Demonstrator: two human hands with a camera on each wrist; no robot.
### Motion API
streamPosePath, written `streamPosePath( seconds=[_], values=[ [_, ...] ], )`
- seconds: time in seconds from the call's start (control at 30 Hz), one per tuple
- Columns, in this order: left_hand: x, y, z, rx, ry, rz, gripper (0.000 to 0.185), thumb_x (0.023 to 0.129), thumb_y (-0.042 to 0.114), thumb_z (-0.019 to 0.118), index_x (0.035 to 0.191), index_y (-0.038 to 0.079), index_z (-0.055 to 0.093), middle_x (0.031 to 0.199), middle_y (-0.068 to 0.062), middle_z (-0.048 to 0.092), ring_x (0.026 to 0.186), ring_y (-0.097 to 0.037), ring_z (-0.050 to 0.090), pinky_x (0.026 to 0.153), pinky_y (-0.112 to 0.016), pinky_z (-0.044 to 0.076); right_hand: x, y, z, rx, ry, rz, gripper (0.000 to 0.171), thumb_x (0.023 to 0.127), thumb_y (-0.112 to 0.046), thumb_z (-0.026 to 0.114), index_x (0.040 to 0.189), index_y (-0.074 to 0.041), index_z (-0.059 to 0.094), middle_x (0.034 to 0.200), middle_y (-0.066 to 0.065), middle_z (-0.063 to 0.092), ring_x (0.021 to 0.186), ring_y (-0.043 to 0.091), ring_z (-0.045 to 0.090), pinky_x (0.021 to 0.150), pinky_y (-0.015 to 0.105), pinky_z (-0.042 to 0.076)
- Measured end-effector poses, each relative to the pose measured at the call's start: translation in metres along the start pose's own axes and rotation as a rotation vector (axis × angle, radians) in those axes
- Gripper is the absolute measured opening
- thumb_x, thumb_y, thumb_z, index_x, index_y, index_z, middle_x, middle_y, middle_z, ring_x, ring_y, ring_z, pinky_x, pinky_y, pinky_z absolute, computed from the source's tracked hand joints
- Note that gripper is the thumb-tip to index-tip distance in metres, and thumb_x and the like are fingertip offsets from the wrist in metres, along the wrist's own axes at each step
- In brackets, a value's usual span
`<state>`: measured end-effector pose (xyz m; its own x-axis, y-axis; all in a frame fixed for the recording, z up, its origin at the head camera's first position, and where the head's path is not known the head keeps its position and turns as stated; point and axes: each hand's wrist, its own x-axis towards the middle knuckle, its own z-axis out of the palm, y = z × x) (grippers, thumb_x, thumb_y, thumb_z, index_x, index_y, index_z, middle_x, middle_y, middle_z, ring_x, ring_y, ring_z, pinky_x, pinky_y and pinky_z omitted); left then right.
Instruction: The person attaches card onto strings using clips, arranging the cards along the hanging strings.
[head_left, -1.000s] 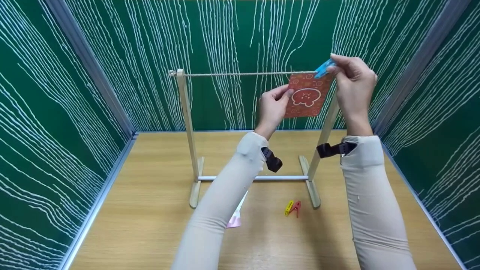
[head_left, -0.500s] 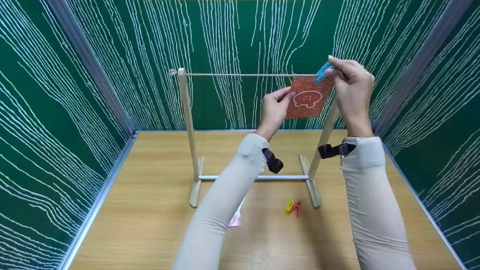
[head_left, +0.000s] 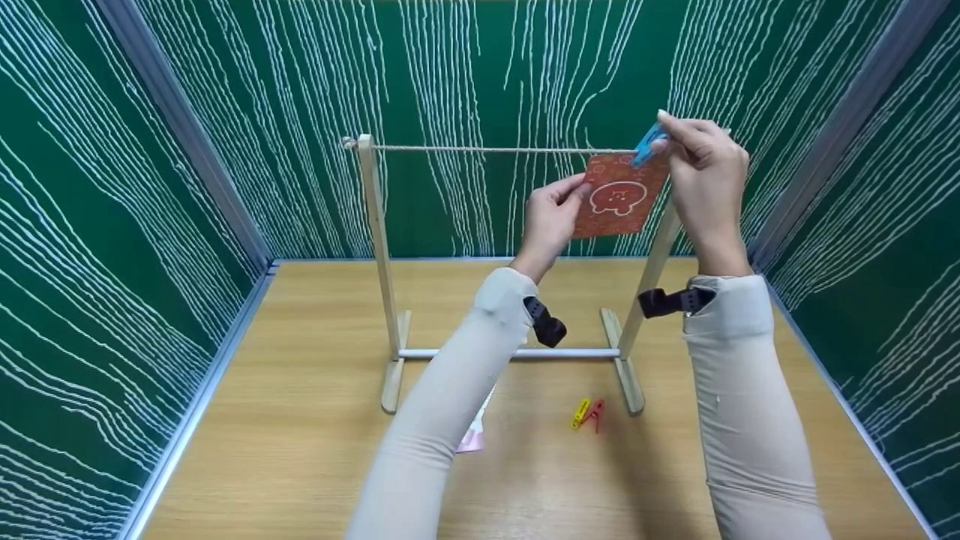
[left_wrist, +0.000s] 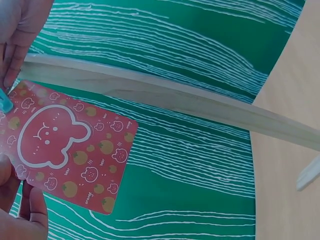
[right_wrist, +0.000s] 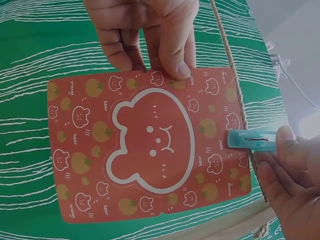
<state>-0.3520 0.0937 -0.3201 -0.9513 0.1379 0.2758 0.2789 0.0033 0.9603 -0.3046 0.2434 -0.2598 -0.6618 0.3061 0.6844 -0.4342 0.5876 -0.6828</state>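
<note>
Card (head_left: 619,196) steadied by our left hand (head_left: 550,219) under the string (head_left: 487,150); right fingers (head_left: 686,142) pinched the blue peg (head_left: 646,145), needing square seating.

Left hand (head_left: 553,217): raised to chest height ahead of the body, thumb and fingers (right_wrist: 172,55) pinched together, knuckles toward the head camera. Right hand (head_left: 701,169): raised slightly higher, fingertips (head_left: 667,131) pinched at its upper left. Both forearms: extended forward and upward, clad in pale beige sleeves, each bearing a black wrist-mounted camera. Arms well apart.
</note>
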Motion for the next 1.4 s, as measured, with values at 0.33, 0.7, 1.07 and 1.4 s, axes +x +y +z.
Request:
streamPosePath(
  seconds=[0.33,0.7,1.07,1.4],
  values=[
    [-0.001,0.002,-0.003,-0.001,-0.019,0.007,0.028,0.097,0.018,0.053,0.121,0.011,0.066,0.108,-0.003,0.07,0.092,-0.008,0.063,0.08,-0.019,0.053,0.0,-0.002,-0.005,0.029,-0.066,0.016,0.028,0.091,-0.018,0.062,0.118,-0.023,0.066,0.11,0.006,0.068,0.092,0.002,0.054,0.083,0.011,0.048],
    [-0.004,0.005,-0.01,-0.02,-0.064,0.061,0.028,0.099,0.017,0.053,0.122,0.01,0.065,0.109,-0.006,0.068,0.094,-0.011,0.061,0.082,-0.022,0.053,0.0,0.002,-0.012,0.153,-0.092,0.079,0.032,0.092,-0.019,0.06,0.124,-0.019,0.064,0.124,0.007,0.066,0.103,0.007,0.059,0.095,0.019,0.048],
    [-0.011,-0.001,-0.022,0.02,-0.122,0.133,0.032,0.101,0.021,0.047,0.129,0.013,0.06,0.123,0.0,0.066,0.114,-0.01,0.06,0.094,-0.015,0.046,-0.01,0.006,-0.011,0.274,-0.017,0.077,0.033,0.092,-0.015,0.062,0.125,-0.012,0.064,0.12,0.005,0.068,0.106,0.01,0.063,0.096,0.021,0.047],
    [-0.018,-0.019,-0.046,0.047,-0.111,0.133,0.031,0.102,0.021,0.047,0.129,0.011,0.059,0.122,-0.003,0.066,0.113,-0.008,0.059,0.097,-0.018,0.045,-0.031,0.018,-0.015,0.349,-0.023,0.134,0.035,0.092,-0.021,0.063,0.126,-0.014,0.063,0.12,0.004,0.068,0.106,0.013,0.062,0.092,0.02,0.048]
  ],
)
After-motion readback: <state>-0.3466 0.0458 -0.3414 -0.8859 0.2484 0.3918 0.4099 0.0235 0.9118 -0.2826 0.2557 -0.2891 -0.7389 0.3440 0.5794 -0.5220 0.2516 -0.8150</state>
